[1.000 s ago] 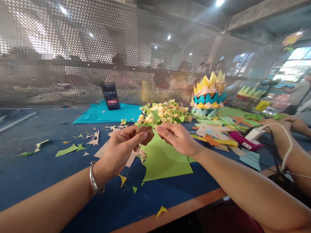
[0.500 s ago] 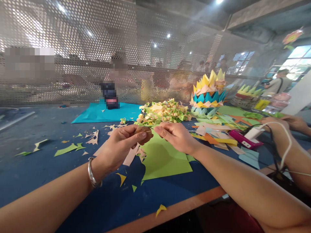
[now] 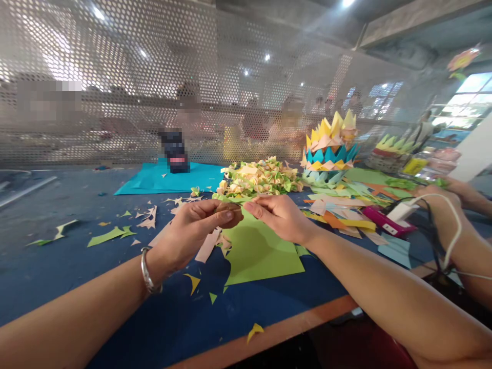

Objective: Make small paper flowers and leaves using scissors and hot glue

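My left hand [image 3: 200,223], with a silver bangle on its wrist, is closed in a pinch. Close by on the right, my right hand [image 3: 277,218] is pinched too. A thin sliver of green paper [image 3: 246,200] shows between the two sets of fingertips; most of it is hidden by the fingers. Under the hands lies a sheet of light green paper [image 3: 265,256]. Just beyond them rises a heap of small folded paper pieces [image 3: 265,177], green, yellow and pale pink.
A tiered folded-paper piece [image 3: 330,151] stands behind right. Blue-green sheets [image 3: 172,182] lie at the back left. Paper scraps [image 3: 107,236] are scattered left, cut strips [image 3: 342,210] right. Near a magenta power bank [image 3: 388,220] with cables rests another person's arm [image 3: 457,225]. Perforated metal [image 3: 246,77] closes the back.
My hands stay almost in place, with only small finger shifts. The green sliver between them shows less clearly now. In the far right background, the standing person is mostly out of sight.
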`<state>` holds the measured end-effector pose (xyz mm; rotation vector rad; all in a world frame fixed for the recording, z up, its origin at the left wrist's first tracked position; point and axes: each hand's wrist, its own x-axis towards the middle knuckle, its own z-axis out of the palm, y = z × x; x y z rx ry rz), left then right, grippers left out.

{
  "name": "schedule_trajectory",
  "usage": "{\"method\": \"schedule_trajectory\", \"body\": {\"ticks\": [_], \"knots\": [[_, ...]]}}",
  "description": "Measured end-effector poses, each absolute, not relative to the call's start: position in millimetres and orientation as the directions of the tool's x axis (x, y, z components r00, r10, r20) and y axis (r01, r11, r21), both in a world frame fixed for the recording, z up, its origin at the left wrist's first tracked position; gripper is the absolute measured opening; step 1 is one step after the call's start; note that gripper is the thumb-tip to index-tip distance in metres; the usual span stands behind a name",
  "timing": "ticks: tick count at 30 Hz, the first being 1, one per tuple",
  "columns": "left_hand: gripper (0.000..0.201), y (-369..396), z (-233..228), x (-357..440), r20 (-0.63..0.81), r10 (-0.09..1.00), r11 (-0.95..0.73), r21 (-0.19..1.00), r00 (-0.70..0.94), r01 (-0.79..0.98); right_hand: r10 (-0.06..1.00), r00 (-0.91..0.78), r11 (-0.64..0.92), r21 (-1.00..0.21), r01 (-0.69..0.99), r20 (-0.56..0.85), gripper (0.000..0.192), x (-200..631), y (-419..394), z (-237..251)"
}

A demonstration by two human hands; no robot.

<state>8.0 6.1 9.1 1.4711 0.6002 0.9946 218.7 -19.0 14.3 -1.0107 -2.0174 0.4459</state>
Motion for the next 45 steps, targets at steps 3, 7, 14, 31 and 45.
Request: {"method": "schedule_trajectory", "body": {"ticks": [3,7,14,31,45], "knots": [[0.008,7.3,7.9,6.7,0.218,0.841,-0.155,0.974,0.495,-0.165,0.796,-0.338,0.603,-0.601,0.525,0.502,0.056,218.4,-19.3,14.5],[0.013,7.6,6.9,5.8,0.161,0.835,-0.114,0.986,0.526,-0.122,0.793,-0.344,0.604,-0.581,0.545,0.502,0.058,218.3,-19.9,15.4],[0.011,8.2,7.3,6.5,0.227,0.813,-0.177,0.974,0.536,-0.145,0.792,-0.336,0.604,-0.574,0.553,0.510,0.058,218.3,-20.0,14.8],[0.010,8.8,6.1,5.6,0.193,0.827,-0.183,0.981,0.528,-0.072,0.789,-0.360,0.608,-0.549,0.573,0.498,0.060,214.8,-21.8,20.0],[0.015,8.0,11.6,5.9,0.203,0.827,-0.262,0.964,0.524,0.040,0.759,-0.359,0.642,-0.531,0.553,0.543,0.060,216.6,-19.5,13.1]]}}
